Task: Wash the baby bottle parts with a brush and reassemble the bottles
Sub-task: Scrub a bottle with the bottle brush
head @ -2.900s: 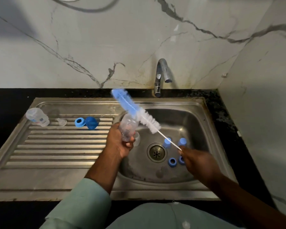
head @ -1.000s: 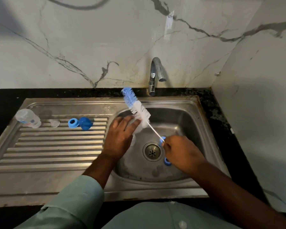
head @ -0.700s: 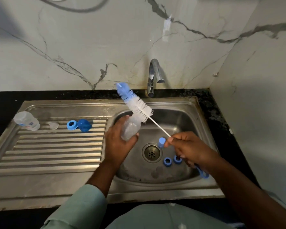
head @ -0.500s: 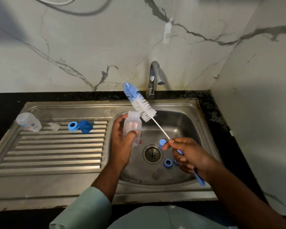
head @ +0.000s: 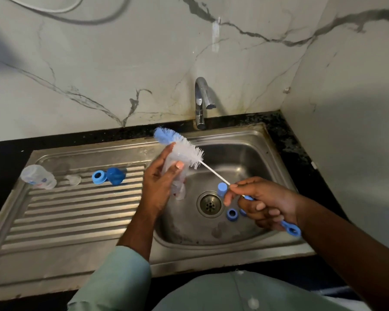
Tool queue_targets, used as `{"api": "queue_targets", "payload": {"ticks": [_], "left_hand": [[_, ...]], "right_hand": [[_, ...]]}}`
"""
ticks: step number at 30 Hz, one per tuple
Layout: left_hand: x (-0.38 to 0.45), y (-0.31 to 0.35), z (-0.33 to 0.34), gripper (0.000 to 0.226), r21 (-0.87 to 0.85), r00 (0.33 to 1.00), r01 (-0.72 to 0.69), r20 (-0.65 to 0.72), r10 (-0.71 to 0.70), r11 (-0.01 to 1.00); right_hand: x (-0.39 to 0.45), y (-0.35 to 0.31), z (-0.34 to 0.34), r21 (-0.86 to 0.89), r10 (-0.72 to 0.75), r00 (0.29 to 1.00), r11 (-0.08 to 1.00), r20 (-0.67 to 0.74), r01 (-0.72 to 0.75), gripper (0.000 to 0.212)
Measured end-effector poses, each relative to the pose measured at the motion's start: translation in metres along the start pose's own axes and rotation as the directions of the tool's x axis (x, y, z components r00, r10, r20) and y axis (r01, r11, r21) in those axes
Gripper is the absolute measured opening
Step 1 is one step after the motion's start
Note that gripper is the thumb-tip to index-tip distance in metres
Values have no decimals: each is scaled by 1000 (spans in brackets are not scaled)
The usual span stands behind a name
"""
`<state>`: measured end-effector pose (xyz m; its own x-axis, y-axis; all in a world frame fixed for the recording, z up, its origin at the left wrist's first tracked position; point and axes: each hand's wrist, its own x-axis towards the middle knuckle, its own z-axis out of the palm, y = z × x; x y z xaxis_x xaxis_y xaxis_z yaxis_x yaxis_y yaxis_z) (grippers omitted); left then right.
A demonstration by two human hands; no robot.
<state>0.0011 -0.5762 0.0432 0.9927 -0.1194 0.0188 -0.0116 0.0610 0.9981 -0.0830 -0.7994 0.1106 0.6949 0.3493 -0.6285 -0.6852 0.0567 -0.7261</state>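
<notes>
The left hand (head: 161, 185) has tipped the bottle (head: 175, 173) so its mouth points down towards the basin. The brush (head: 182, 148) bristles, earlier beside its mouth, now lie across its raised far end.

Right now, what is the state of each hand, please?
Left hand: holding the clear bottle, fingers curled around it.
Right hand: holding the bottle brush by its handle.
</notes>
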Motion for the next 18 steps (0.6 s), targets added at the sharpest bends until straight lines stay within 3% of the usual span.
{"api": "queue_targets", "payload": {"ticks": [2,5,8,12,15,18], "left_hand": [[3,4,-5,46,70,1000,-11,-3,11,997],[6,6,-8,50,201,992,32,112,-56,979],[10,6,-11,52,190,1000,10,-13,-8,982],[10,-2,-6,56,346,993,7,109,-48,938],[15,-10,-6,62,318,997,32,-78,-7,947],[10,-11,6,62,361,998,44,26,-58,932]], "right_hand": [[0,-2,-1,-56,18,1000,998,2,-18,33],[4,-6,1,-99,7,1000,995,-20,-9,34],[5,-7,3,-159,-10,999,987,-37,4,35],[11,-4,4,-210,-13,997,978,-82,-4,36],[16,-3,5,-199,-10,997,980,-79,-6,36],[21,-4,7,-199,-19,990,980,-138,-9,35]]}}
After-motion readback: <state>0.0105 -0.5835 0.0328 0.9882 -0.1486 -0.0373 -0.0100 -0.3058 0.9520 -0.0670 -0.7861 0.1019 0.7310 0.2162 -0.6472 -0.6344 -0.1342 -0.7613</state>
